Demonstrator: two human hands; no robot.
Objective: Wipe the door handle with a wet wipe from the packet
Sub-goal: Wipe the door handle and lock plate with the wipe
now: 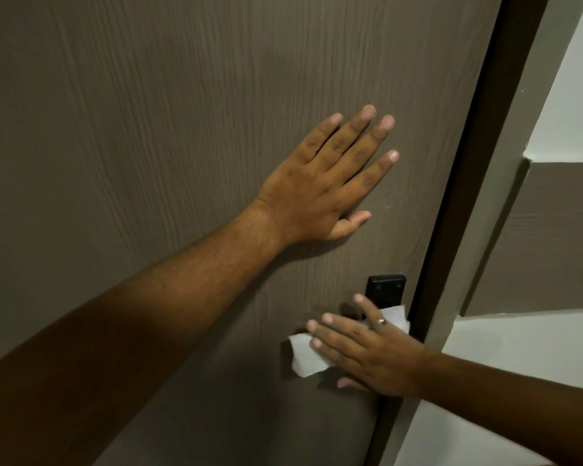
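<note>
- The right hand [367,351] is nearest, low at the door's latch edge. Its fingers are spread flat and press the wet wipe [305,358] against the door handle [349,311]; nothing is pinched, the wipe is held by pressure alone.
- The wipe shows as white corners on both sides of that hand, so it is draped over the lever.
- The handle is mostly hidden; only a dark stub shows above the fingers. Its long axis seems to run sideways, away from the door edge toward the left, in line with the fingers.
- The black backplate [386,290] sits just above, touching nothing.
- Farther up, the left hand [327,183] lies flat and spread on the door [148,129], well apart from the handle and bracing the panel.
- My judgement: the right hand is the working one, and strokes should follow the lever's length.
- The packet is not in view.
</note>
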